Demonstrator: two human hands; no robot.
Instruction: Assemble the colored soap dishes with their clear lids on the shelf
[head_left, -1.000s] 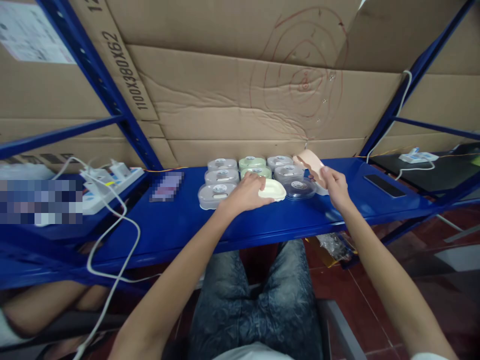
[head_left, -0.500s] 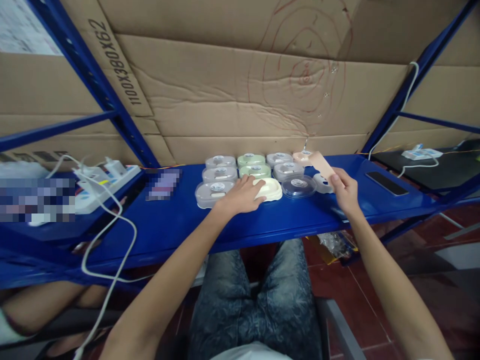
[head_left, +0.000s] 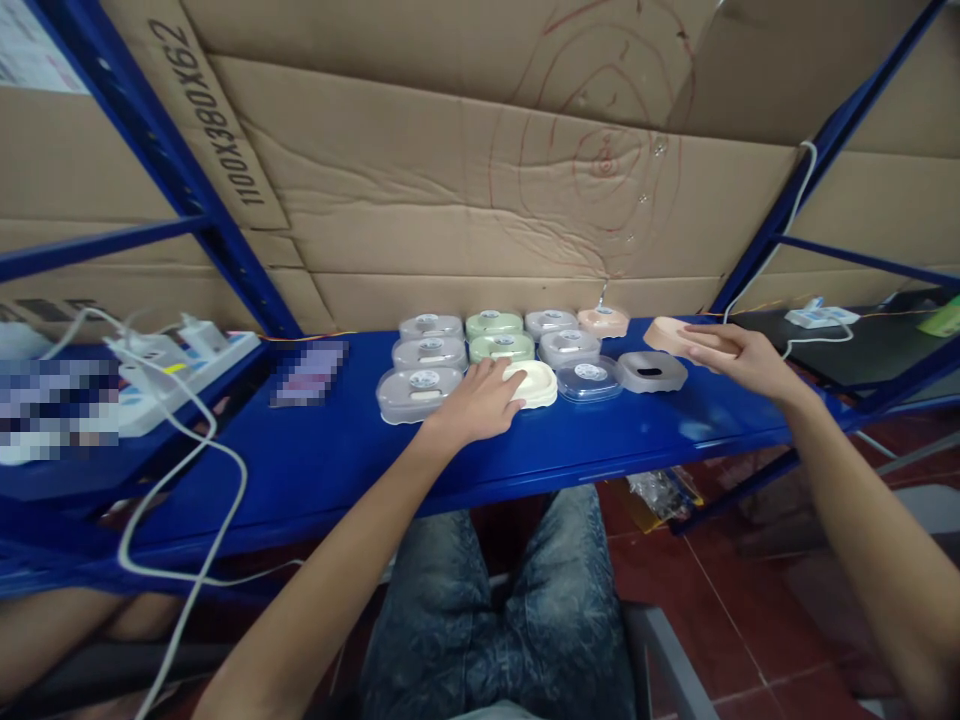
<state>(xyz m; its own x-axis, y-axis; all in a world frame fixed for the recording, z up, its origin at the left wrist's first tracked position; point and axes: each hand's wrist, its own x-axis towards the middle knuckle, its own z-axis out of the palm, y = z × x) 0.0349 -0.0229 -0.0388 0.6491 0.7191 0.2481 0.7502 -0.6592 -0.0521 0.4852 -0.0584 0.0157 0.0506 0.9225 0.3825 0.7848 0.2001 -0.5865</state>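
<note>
My left hand [head_left: 478,403] rests on a cream oval dish [head_left: 536,383], its fingers over the left side and its thumb at the front edge. My right hand [head_left: 731,350] holds a peach oval cover [head_left: 671,337], tilted above the shelf, between thumb and fingers. Below it lies a grey oval cover [head_left: 651,372] with a dark slot. A clear lid [head_left: 590,379] with a round label sits between this cover and the cream dish. To the left of my left hand stands a grey oval box [head_left: 409,393] with a clear lid.
Behind are green boxes [head_left: 495,325], more grey boxes [head_left: 431,328] and a peach box [head_left: 604,321] on the blue shelf [head_left: 315,460]. Power strips [head_left: 202,365] and white cables [head_left: 244,470] lie at the left. A cardboard wall [head_left: 420,160] closes the back.
My right hand has moved right with the peach cover and turned it flatter, uncovering the grey slotted cover. My left hand stays on the cream dish. The view has shifted slightly.
</note>
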